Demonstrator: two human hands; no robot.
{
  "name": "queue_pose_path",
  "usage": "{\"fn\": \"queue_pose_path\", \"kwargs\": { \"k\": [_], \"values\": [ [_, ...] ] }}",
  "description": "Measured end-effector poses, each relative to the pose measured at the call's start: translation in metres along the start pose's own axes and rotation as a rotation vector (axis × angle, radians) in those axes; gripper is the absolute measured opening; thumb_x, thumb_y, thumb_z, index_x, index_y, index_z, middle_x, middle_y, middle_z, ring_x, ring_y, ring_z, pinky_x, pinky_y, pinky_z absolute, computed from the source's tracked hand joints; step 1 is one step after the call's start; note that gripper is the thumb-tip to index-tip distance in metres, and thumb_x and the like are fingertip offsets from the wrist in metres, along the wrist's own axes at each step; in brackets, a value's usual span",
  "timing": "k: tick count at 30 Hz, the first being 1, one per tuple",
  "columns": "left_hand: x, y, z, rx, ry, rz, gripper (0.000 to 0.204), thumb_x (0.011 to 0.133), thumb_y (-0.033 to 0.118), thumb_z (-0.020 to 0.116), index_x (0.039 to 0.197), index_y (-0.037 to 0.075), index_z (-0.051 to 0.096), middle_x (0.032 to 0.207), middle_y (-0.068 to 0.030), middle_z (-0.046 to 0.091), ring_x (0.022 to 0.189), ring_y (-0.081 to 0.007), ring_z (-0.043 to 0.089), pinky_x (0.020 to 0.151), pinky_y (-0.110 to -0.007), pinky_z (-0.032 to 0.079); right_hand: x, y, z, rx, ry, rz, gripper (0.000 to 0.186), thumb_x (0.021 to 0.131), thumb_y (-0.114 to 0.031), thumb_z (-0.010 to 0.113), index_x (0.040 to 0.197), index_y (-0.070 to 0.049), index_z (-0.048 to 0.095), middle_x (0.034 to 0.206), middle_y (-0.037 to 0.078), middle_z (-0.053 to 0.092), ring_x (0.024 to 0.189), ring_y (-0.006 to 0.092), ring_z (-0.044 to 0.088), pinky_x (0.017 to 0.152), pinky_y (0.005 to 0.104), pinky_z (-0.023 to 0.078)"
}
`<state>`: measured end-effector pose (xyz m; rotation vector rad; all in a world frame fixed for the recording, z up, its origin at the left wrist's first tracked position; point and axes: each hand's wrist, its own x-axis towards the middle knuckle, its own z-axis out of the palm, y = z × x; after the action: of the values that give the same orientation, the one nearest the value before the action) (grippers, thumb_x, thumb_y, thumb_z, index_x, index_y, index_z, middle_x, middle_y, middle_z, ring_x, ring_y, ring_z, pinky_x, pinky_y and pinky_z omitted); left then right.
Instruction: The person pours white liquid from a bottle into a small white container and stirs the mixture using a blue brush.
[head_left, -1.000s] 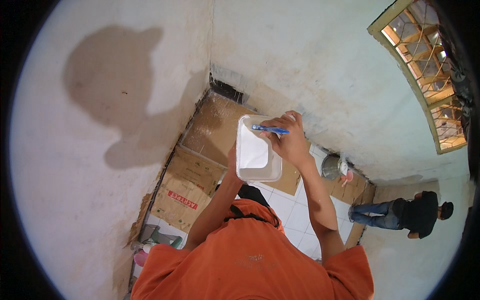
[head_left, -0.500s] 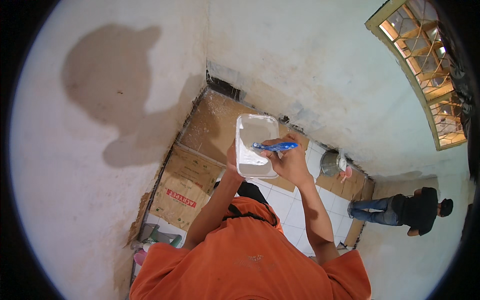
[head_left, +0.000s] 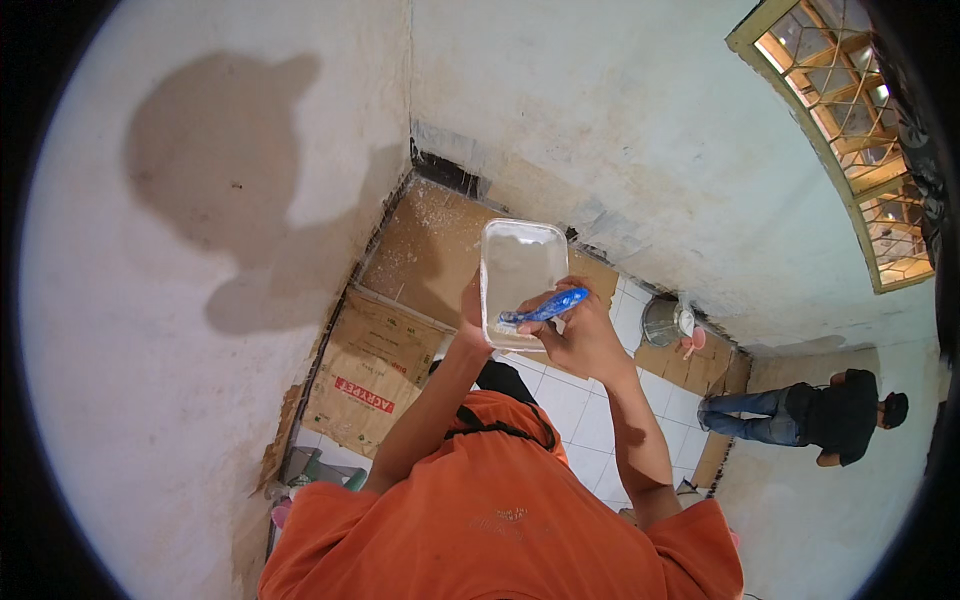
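Note:
My left hand (head_left: 473,318) grips the left side of a clear rectangular plastic tub (head_left: 487,265), its fingers mostly hidden behind the wall. White residue coats the rim, and some pale paint-like material shows near the tub's near end. In my right hand (head_left: 586,336) is a paintbrush with a blue handle (head_left: 556,304), smeared with white. The brush slants down to the left over the near part of the tub, its head reaching inside. How far the bristles touch the contents I cannot make out.
Cardboard sheets (head_left: 368,372) cover parts of the white tiled floor (head_left: 590,418). A metal bucket (head_left: 660,324) stands by the far wall, with a pink item (head_left: 693,342) beside it. At right a person (head_left: 815,415) in dark clothes stands near a wall. A latticed window (head_left: 855,130) is upper right.
The tub has shifted slightly right and away from me. My right hand has brought the brush head down toward the tub's near end, and the handle now slants more steeply.

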<state>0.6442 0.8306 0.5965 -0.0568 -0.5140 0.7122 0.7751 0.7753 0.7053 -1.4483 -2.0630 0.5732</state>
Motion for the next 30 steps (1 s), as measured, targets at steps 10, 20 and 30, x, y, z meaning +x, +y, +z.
{"fn": "queue_pose_path", "kwargs": {
  "k": [10, 20, 30],
  "values": [
    [-0.014, -0.011, -0.032, 0.078, 0.384, 0.18, 0.049, 0.101, 0.038, 0.035, 0.136, 0.005, 0.047, 0.118, -0.0146, 0.06, 0.093, -0.0246, 0.061, 0.083, -0.039, 0.054, 0.02, 0.033, 0.022, -0.212, 0.14, -0.09, 0.015, 0.071, -0.014, 0.074, 0.081, -0.004, 0.071, 0.074, 0.017, 0.064, 0.08, 0.0346, 0.06, 0.091, 0.0454, 0.041],
    [-0.019, -0.001, -0.047, 0.195, 0.16, 0.182, 0.044, 0.102, 0.035, 0.036, 0.133, 0.005, 0.049, 0.118, -0.0113, 0.061, 0.108, -0.0229, 0.061, 0.093, -0.037, 0.052, 0.045, 0.019, 0.004, -0.252, 0.227, -0.088, 0.012, 0.071, -0.013, 0.075, 0.081, -0.007, 0.072, 0.075, 0.012, 0.065, 0.081, 0.0315, 0.059, 0.089, 0.0434, 0.04],
    [-0.015, -0.003, -0.018, 0.162, 0.368, 0.231, 0.052, 0.101, 0.041, 0.034, 0.139, 0.005, 0.043, 0.129, -0.0165, 0.055, 0.112, -0.0295, 0.06, 0.096, -0.044, 0.051, 0.029, 0.012, 0.015, -0.24, 0.044, -0.143, 0.027, 0.064, -0.002, 0.066, 0.089, -0.011, 0.073, 0.086, 0.005, 0.069, 0.089, 0.0258, 0.06, 0.098, 0.0412, 0.035]
  ]
}}
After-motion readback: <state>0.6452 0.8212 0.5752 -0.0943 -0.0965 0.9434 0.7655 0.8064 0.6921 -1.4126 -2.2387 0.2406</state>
